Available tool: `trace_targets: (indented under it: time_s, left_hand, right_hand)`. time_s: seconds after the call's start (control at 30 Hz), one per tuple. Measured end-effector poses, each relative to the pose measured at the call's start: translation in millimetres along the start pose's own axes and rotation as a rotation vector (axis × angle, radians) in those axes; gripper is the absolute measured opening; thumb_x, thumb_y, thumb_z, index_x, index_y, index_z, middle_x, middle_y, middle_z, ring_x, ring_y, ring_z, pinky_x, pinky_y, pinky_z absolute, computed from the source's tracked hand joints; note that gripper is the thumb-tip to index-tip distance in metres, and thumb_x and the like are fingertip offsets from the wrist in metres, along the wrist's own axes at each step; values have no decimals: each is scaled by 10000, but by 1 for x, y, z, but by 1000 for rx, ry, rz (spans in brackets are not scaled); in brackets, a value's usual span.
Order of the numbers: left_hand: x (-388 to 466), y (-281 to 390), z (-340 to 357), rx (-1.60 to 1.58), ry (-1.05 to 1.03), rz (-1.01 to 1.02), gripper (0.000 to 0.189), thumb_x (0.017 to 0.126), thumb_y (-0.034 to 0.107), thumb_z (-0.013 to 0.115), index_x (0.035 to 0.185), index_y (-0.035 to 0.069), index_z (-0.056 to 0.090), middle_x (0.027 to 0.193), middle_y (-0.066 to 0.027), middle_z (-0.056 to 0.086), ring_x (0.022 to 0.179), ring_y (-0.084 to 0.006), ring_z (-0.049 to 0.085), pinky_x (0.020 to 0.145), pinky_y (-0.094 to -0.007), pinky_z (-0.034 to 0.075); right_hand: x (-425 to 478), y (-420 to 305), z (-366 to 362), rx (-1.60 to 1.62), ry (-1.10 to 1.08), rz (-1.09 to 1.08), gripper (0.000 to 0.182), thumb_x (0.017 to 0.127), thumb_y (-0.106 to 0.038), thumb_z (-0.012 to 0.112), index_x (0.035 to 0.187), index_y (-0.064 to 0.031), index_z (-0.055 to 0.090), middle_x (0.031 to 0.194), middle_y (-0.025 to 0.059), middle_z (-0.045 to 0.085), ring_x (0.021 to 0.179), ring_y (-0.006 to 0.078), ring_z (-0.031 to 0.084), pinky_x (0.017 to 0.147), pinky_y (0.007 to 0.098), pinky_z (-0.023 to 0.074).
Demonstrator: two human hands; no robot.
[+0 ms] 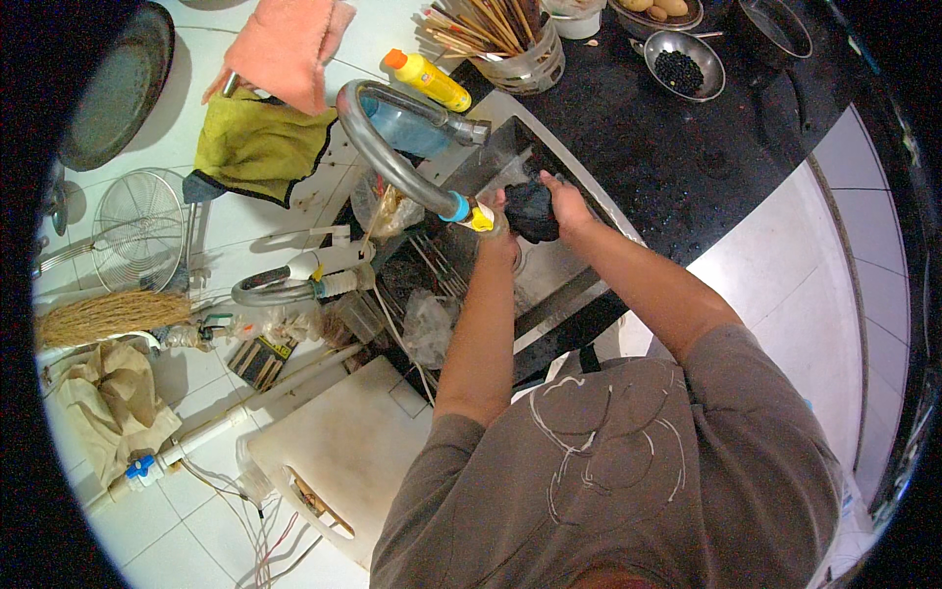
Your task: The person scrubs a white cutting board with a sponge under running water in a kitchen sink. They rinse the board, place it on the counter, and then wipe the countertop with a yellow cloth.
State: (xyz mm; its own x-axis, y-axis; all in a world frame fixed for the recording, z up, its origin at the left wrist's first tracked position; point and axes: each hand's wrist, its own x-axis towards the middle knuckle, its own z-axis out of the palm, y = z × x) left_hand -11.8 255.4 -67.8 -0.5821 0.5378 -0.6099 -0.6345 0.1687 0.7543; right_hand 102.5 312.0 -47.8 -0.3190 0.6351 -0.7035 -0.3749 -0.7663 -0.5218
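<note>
Over the metal sink [563,276], a wet-looking black cloth or bag [531,210] is held between both hands. My right hand [565,202] grips its right side, the thumb and fingers near its upper edge. My left hand [502,234] is at its left side, partly hidden by the yellow and blue wrapping on the faucet. The curved metal faucet [390,158] arches above the sink, its spout up and left of the black item. Whether water runs is hard to tell.
A container of chopsticks [522,70] and a yellow bottle [434,81] stand behind the sink. A metal bowl of dark beans [692,73] rests on the black counter [625,147]. Cloths [257,140] hang at the left. A white cutting board [353,449] stands near my left arm.
</note>
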Motion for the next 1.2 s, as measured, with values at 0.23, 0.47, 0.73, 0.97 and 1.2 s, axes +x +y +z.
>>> trace_targets:
  time_s: [0.23,0.47,0.73,0.97,1.2]
  left_hand:
    - [-59,30,51,455,-185,27,712,746,476,590,1282,88,327,1043,-84,531,921,-205,531,757,-360,449]
    - [-26,-4,39,124,161,249,493,739,334,649,1091,48,457,1029,-114,511,929,-235,522,771,-354,438]
    - [-67,19,60,148,8,315,473,787,392,585,1057,20,475,982,-112,514,876,-218,499,751,-336,423]
    - [-51,29,41,26,-75,89,301,812,317,503,962,55,496,903,-104,529,777,-247,542,666,-363,462]
    - [-21,-6,11,-21,-75,111,230,852,283,462,988,98,460,909,-56,495,856,-211,496,740,-353,429]
  right_hand:
    - [1,-3,0,-128,-147,-43,333,804,-356,540,909,-40,558,787,76,578,645,206,567,619,354,468]
    - [16,9,-5,-392,-131,-42,548,765,-451,561,1133,-52,487,998,132,533,967,259,504,838,354,402]
    - [-22,0,32,-272,8,-224,375,818,-335,513,1057,-48,549,943,128,578,871,216,531,795,308,403]
    - [-9,2,40,-777,60,-459,277,802,-244,462,870,3,568,822,241,560,774,389,533,696,371,426]
    - [-4,18,31,-926,46,-603,304,793,-246,425,802,20,573,840,276,554,824,432,529,744,457,424]
